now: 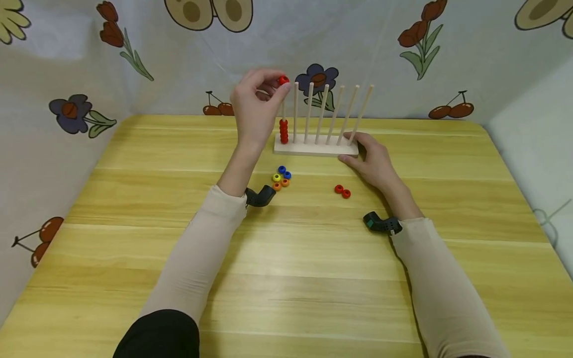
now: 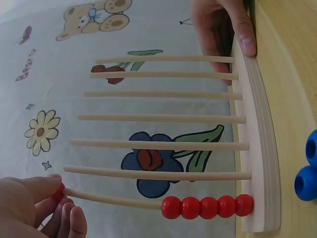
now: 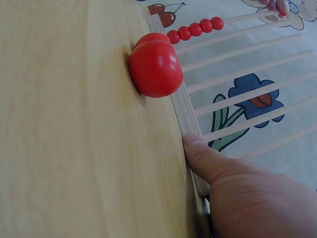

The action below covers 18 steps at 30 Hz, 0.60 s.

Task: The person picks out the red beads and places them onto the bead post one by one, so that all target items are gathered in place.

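The left hand (image 1: 256, 102) is pinching a red bead (image 1: 283, 80) at the leftmost peg's (image 2: 114, 199) tip, above five stacked beads (image 1: 284, 132). The right hand (image 1: 375, 160) is gripping the base (image 1: 313, 148) by its right end; two loose beads (image 1: 338, 189) are lying nearby.

Indoor workspace, exact kind unclear, wood-grain table (image 1: 313, 278), cartoon-printed backdrop (image 1: 188, 64)

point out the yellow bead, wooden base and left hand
Yellow bead (image 1: 276, 178): head view, middle of the bead
Wooden base (image 1: 316, 148): head view, bare top face
Left hand (image 1: 255, 103): head view, middle of the hand
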Available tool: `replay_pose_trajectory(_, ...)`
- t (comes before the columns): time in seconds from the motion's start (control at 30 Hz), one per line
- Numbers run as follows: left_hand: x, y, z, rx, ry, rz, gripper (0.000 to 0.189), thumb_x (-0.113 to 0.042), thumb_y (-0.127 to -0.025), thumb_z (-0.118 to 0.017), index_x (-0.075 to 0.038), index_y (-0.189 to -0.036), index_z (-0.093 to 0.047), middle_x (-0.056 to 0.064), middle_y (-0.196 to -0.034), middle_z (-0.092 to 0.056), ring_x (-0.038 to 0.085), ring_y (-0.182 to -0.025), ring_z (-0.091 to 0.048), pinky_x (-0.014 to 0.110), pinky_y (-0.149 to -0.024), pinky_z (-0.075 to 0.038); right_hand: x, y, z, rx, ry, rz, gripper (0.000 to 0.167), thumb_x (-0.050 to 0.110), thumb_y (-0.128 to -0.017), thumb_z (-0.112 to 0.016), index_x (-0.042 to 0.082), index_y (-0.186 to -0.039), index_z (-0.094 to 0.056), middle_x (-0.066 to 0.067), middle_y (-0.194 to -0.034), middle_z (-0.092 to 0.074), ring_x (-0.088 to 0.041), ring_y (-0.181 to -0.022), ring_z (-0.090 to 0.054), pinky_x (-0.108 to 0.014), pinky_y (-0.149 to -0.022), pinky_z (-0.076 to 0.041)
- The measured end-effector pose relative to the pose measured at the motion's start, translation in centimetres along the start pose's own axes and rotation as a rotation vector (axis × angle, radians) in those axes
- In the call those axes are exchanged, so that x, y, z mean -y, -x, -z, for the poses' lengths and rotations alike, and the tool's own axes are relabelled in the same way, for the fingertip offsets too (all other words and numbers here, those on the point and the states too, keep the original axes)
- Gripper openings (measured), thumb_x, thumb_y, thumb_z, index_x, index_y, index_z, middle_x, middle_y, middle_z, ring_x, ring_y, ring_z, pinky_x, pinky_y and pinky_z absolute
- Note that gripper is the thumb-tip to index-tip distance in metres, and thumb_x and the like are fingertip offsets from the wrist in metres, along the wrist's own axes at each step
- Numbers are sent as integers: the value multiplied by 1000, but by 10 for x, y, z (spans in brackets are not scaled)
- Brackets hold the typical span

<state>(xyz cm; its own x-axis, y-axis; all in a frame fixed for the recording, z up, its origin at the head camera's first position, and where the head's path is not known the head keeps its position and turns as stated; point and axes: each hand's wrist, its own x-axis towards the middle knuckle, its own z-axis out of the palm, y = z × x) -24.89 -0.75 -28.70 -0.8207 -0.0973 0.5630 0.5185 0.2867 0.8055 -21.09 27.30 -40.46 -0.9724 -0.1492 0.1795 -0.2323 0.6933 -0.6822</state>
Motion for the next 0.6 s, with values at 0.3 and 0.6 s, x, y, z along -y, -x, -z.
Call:
replay_pose_trajectory(0.3, -3, 1, 2, 40, 30, 65, 22, -14, -88, -78, -2, -106, -76, 13, -98, -69, 18, -84, -60, 22, -75, -51, 0, 1, 0, 4, 6, -11, 57, 28, -93, -72, 11, -144, -53, -14, -150, -49, -33, -145, -41, -49, -119, -34)
replay_pose_trajectory(0.6, 0, 0, 9, 86, -21, 95, 28, -23, -88, -79, -11, -112, -76, 6, -99, -69, 11, -82, -59, 23, -77, -51, 2, -1, 1, 11, 3, -21, 57, 29, -94, -72, 11, -145, -52, -14, -151, -49, -33, -146, -40, -49, -120, -33)
